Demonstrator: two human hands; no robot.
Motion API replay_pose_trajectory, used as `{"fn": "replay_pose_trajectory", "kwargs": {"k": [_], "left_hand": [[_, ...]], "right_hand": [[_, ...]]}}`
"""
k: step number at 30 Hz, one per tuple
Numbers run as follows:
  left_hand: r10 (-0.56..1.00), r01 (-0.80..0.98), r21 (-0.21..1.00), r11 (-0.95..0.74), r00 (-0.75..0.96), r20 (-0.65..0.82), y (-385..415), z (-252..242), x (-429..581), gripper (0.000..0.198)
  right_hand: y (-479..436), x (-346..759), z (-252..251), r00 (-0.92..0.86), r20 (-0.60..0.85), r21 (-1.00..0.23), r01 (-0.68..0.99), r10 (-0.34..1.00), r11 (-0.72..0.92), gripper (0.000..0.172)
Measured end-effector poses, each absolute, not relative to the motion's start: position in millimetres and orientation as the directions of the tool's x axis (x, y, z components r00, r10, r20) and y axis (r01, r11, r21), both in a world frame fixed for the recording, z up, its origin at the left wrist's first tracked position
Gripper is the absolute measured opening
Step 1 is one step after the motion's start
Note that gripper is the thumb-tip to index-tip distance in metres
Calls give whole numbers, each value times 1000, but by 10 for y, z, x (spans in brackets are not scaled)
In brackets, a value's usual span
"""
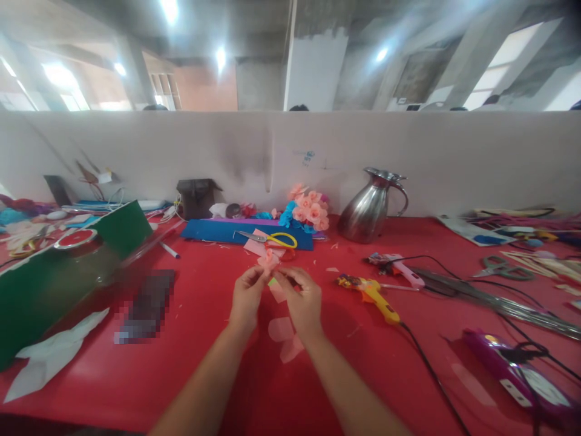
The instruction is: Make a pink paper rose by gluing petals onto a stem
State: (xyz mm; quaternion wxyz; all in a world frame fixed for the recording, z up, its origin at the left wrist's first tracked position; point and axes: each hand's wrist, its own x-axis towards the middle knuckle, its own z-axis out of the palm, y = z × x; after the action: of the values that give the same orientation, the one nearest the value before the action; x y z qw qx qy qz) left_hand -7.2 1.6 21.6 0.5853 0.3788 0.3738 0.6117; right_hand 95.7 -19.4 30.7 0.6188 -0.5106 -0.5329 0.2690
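Between my two hands, above the middle of the red table [209, 375], is a small pink paper flower [269, 261]. My left hand [247, 297] pinches its base from the left. On the other side my right hand [302, 300] closes its fingers at the same base. A light green bit [273, 282] shows between the hands. Pale pink paper petals [281, 330] lie on the table below them. Just beyond the flower, yellow-handled scissors [282, 240] rest on pink paper and a blue sheet [209, 231].
Behind stand a bunch of pink and blue paper flowers [313, 212] and a steel jug [367, 209]. To the right lie a yellow glue gun [374, 297], a pink glue gun [403, 269] and a purple power strip [512, 369]. A green board [122, 230] and white paper [57, 354] are left.
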Motion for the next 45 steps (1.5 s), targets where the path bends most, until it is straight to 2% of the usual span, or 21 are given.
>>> {"fn": "replay_pose_trajectory", "kwargs": {"k": [5,12,21,28,31,34,37,45], "left_hand": [[987,-301,944,-137,-127,103,9,177,-67,13],[965,-145,959,-243,-142,222,5,169,-63,5],[974,-103,971,-218,-92,209,-7,171,-78,9],[957,-49,959,-279,-99,273,2,149,-85,10],[921,65,928,-367,-116,372,23,113,-97,11],[847,252,840,-480,-117,519,39,78,-109,13],[797,358,771,-527,-106,595,42,60,-116,14],[859,299,839,-455,-103,502,30,55,-105,16]], "right_hand": [[-190,943,301,325,374,-926,190,869,328,16],[-163,1003,282,293,426,-899,241,856,365,12],[-120,1085,341,213,448,-891,188,868,414,13],[-127,1078,333,183,471,-875,224,863,430,13],[-125,1082,325,186,485,-865,244,854,439,13],[-118,1085,309,176,504,-853,254,846,455,14],[-120,1084,299,168,508,-848,266,845,457,13],[-132,1074,315,146,459,-883,184,876,432,13]]}}
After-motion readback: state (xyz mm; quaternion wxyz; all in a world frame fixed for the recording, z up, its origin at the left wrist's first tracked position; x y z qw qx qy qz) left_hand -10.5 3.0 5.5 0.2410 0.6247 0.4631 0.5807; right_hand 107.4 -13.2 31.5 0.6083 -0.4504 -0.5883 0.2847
